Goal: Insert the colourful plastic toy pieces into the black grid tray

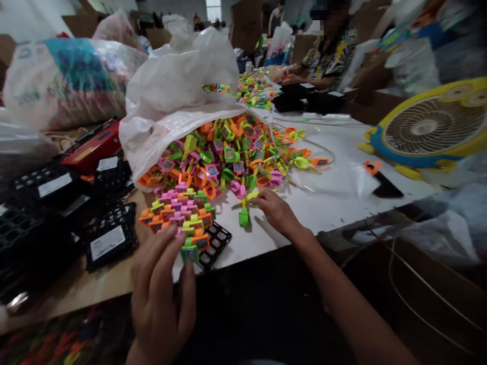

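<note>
My left hand (162,289) is at the near edge of a black grid tray (217,242), fingers apart. Its fingertips are by a green toy ring (189,252) in the tray; I cannot tell whether they touch it. Rows of pink, orange, yellow and green toy rings with small square faces stand in the tray's holes; its near right cells are bare. My right hand (276,210) pinches a yellow toy ring (252,194) over the white tabletop. Just below it is a loose green toy ring (244,218). Behind both hands, a heap of toy rings (228,152) spills from a white plastic bag (160,121).
Black trays with white labels (108,242) lie at left beside a red box (93,147). A yellow and blue fan (426,126) stands at right, near an orange-handled black tool (384,183). Across the table sits another person (331,56). Cables (414,289) hang at lower right.
</note>
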Motion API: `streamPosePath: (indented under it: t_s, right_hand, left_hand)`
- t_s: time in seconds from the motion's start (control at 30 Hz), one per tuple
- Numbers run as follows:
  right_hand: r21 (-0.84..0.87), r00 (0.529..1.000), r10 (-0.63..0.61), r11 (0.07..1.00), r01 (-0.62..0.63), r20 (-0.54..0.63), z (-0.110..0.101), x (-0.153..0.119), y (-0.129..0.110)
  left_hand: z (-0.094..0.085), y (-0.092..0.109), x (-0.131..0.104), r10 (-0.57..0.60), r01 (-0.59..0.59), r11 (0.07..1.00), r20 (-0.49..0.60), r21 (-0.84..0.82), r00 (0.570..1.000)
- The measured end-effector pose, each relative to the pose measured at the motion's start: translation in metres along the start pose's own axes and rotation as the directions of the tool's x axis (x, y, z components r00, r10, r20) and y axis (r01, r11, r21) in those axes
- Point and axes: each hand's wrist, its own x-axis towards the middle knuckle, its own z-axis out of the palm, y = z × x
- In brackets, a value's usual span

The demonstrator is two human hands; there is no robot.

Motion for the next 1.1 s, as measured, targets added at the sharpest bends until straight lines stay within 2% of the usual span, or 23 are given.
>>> streamPosePath:
  t_s: [0.07,0.1,0.17,0.27,0.3,0.37,0.43,0.5,0.57,0.67,0.73,0.83,1.03,1.1]
  right_hand:
    - [0.021,0.997,-0.061,0.998,0.06,0.036,0.011,0.002,-0.007]
    - [0.048,0.998,-0.051,0.998,0.049,0.035,0.017,0.002,-0.01]
    - [0.121,1.0,-0.003,0.993,0.005,-0.016,0.026,-0.001,-0.014]
    - [0.29,0.99,0.106,0.954,-0.076,-0.089,0.034,-0.012,-0.021]
    - [0.372,0.985,0.164,0.918,-0.135,-0.046,0.037,-0.017,-0.025]
    - [0.541,0.957,0.252,0.789,-0.29,0.146,0.041,-0.024,-0.038]
    - [0.675,0.915,0.234,0.619,-0.402,0.33,0.044,-0.027,-0.054]
    - [0.765,0.896,0.184,0.469,-0.442,0.405,0.047,-0.026,-0.067]
    - [0.787,0.885,0.192,0.405,-0.466,0.425,0.049,-0.025,-0.075]
    - [0.709,0.861,0.294,0.489,-0.508,0.415,0.052,-0.023,-0.075]
    - [0.657,0.844,0.397,0.535,-0.531,0.36,0.054,-0.025,-0.073]
    - [0.657,0.831,0.481,0.536,-0.53,0.279,0.056,-0.028,-0.076]
    - [0.763,0.885,0.339,0.461,-0.453,0.321,0.074,-0.03,-0.1]
    - [0.758,0.895,0.306,0.481,-0.44,0.325,0.083,-0.029,-0.105]
  left_hand:
    - [0.023,-0.014,0.007,-0.055,0.05,0.994,0.054,0.094,0.997]
    - [0.034,-0.022,0.009,-0.07,0.05,0.987,0.126,0.149,0.99]
    - [0.054,-0.037,0.011,-0.15,0.088,0.963,0.237,0.255,0.96]
    - [0.07,-0.051,0.005,-0.197,0.107,0.948,0.287,0.3,0.938]
    - [0.071,-0.052,0.003,-0.195,0.108,0.949,0.285,0.295,0.939]
    - [0.071,-0.052,0.0,-0.193,0.111,0.951,0.276,0.287,0.942]
    - [0.069,-0.051,-0.001,-0.2,0.118,0.951,0.277,0.285,0.94]
    - [0.067,-0.05,0.0,-0.204,0.122,0.953,0.29,0.277,0.935]
    - [0.066,-0.049,0.001,-0.204,0.122,0.956,0.304,0.267,0.931]
    - [0.066,-0.049,0.002,-0.212,0.13,0.954,0.304,0.269,0.929]
    - [0.067,-0.049,0.001,-0.222,0.142,0.953,0.297,0.268,0.929]
    - [0.067,-0.048,0.001,-0.227,0.152,0.954,0.293,0.26,0.929]
    - [0.066,-0.048,0.002,-0.236,0.156,0.952,0.307,0.262,0.922]
    - [0.066,-0.048,0.002,-0.237,0.158,0.952,0.305,0.263,0.922]
